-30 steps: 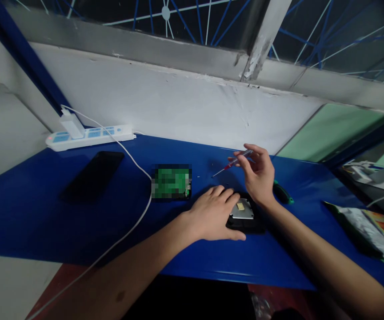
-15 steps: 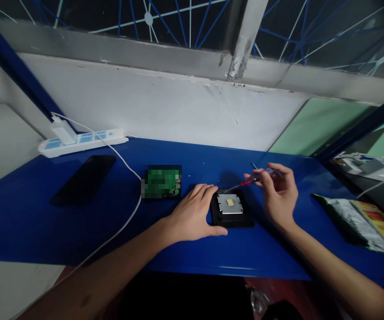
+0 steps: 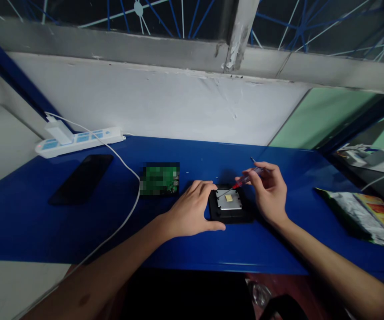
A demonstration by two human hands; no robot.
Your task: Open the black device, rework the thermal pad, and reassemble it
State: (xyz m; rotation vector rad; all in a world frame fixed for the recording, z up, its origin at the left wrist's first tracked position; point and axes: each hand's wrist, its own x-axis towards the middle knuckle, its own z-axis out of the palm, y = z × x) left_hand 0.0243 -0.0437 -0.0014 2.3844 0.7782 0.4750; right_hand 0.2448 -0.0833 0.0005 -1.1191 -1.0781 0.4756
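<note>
A black square case (image 3: 232, 217) lies on the blue table, with a silver metal plate (image 3: 235, 205) in it and a small yellowish pad (image 3: 228, 198) at the plate's middle. Around the case's left side is my left hand (image 3: 194, 208), fingers at its upper left corner and thumb along the near edge. My right hand (image 3: 270, 191) grips a screwdriver (image 3: 246, 178) with a clear handle and red collar. Its shaft slants down to the left, the tip at the plate's upper left part. Whether the tip touches a screw cannot be made out.
Left of the case sits a green circuit board (image 3: 160, 178), partly pixelated. Farther left are a black phone (image 3: 82, 180) and a white power strip (image 3: 82, 141), whose white cable (image 3: 132, 209) crosses the table. At the right lies a shiny packet (image 3: 362, 215).
The screwdriver, in my right hand, has moved left and slightly down, its tip going from the case's top edge to the plate's left part. The view has shifted slightly.
</note>
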